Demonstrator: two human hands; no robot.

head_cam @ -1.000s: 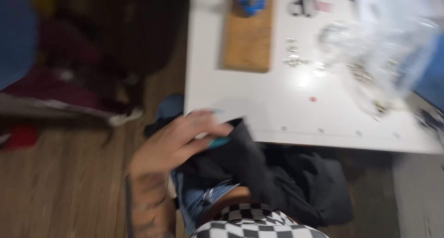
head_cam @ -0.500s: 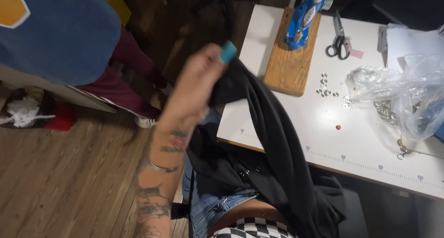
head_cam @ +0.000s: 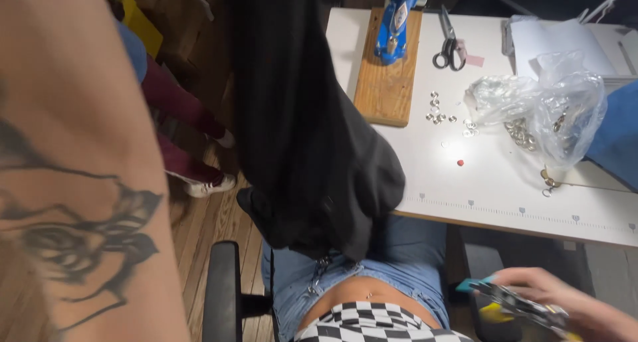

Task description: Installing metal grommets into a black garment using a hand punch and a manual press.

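My left forearm (head_cam: 80, 182), with a dark tattoo, fills the left side and reaches up past the top edge, so the hand itself is out of sight. A black garment (head_cam: 299, 129) hangs from above, down over my lap and the corner of the white table (head_cam: 492, 189). At the bottom right, my right hand (head_cam: 571, 309) with teal nails is closed on a small dark metal hand tool with a yellow grip (head_cam: 508, 301), low beside my hip and below the table's edge.
On the table are a wooden board (head_cam: 389, 83) carrying a blue hand press (head_cam: 397, 16), scissors (head_cam: 448, 46), loose metal eyelets (head_cam: 438, 109) and a clear plastic bag (head_cam: 551, 109). Another person's legs in maroon trousers (head_cam: 179, 109) stand at the left. A black chair armrest (head_cam: 222, 289) is by my thigh.
My left arm has swung up and close to the camera, lifting the black garment from my lap until it hangs. My right hand with the tool has come into view.
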